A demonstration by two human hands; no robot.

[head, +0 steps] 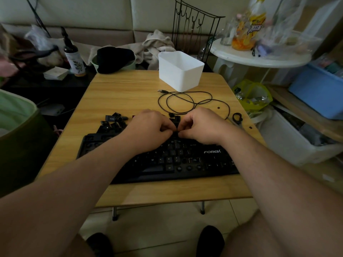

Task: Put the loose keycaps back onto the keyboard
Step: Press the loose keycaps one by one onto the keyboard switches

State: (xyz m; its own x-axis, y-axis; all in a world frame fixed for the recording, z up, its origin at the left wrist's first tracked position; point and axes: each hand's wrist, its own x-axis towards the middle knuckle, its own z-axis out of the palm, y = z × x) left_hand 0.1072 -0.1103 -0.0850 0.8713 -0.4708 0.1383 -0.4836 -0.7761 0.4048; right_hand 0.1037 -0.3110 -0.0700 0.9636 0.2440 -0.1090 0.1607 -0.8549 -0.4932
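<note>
Both hands [185,127] pinch small black keycap [177,125] over matte keyboard [178,160].

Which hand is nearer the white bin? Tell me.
Right. The right hand lies almost straight below the white bin; the left hand sits farther left of it.

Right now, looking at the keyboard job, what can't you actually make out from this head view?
- Fingers of the left hand and right hand: curled together; whatever they pinch is hidden.
- Keyboard: the forearms cover much of it, so empty sockets can't be counted.
- Loose keycaps: legends too small and dark to read.
- White bin: its inside bottom is hidden by its wall.
</note>
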